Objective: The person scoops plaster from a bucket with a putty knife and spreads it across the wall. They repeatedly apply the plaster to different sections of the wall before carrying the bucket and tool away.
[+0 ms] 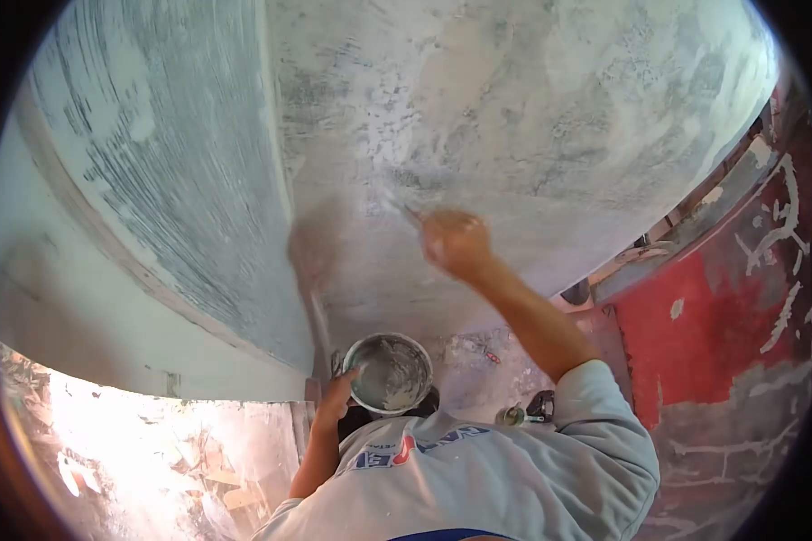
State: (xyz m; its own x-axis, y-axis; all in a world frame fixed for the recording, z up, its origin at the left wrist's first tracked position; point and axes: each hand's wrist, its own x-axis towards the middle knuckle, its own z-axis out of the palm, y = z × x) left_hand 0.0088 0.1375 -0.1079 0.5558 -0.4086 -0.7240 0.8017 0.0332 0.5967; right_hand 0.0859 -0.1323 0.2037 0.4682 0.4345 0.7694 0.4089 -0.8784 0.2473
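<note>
My left hand (336, 397) is closed on the side of a round bucket (429, 361), held in front of my body. Inside the bucket is a wet grey-white mix (397, 374), smeared up its inner wall. My right hand (456, 242) is raised and closed around a slim hand tool (403, 209), its tip at the patchy grey-white wall (514, 99). Motion blur hides whether the tool is a brush or a scraper. The wall near the tip looks streaked with pale coating.
To the left, a streaked grey wall (189, 180) meets the front wall at a corner. A red-painted brick wall (686, 325) stands at right. On the floor below are a dark object (540, 406), a small jar (510, 415) and a small red item (491, 356). Bright debris covers the lower left.
</note>
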